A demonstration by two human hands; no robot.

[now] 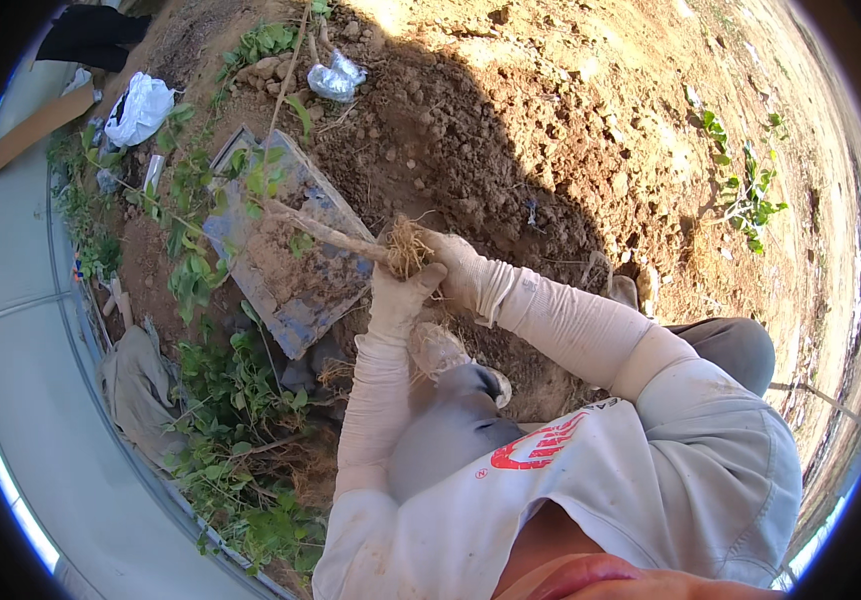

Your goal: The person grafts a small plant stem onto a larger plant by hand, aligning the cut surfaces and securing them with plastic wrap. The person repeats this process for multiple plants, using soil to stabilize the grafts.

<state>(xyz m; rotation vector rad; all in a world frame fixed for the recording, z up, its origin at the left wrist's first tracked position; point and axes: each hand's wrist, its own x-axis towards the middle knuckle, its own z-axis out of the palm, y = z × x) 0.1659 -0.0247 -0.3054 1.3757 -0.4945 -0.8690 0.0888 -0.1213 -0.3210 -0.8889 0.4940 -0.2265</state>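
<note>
My left hand [400,300], in a soiled pale glove, grips the woody stem [329,234] of a leafy plant just below its roots. The fibrous root tuft [408,247] sticks up between my two hands. Against the other side of the roots my right hand [456,262], gloved alike, is closed on them. Away to the upper left runs the stem, its green leaves [194,259] hanging at the far end. Beneath it lies a tilted rectangular tray or board [325,296], caked with soil.
Leafy cuttings [250,450] with roots are heaped at my left, beside a grey cloth [137,390] and a pale panel wall [32,375]. Farther off are a foil-wrapped bundle [336,76], a white plastic bag [139,109] and cardboard [40,131]. Loose soil [445,135] spreads ahead; plants [749,187] lie right.
</note>
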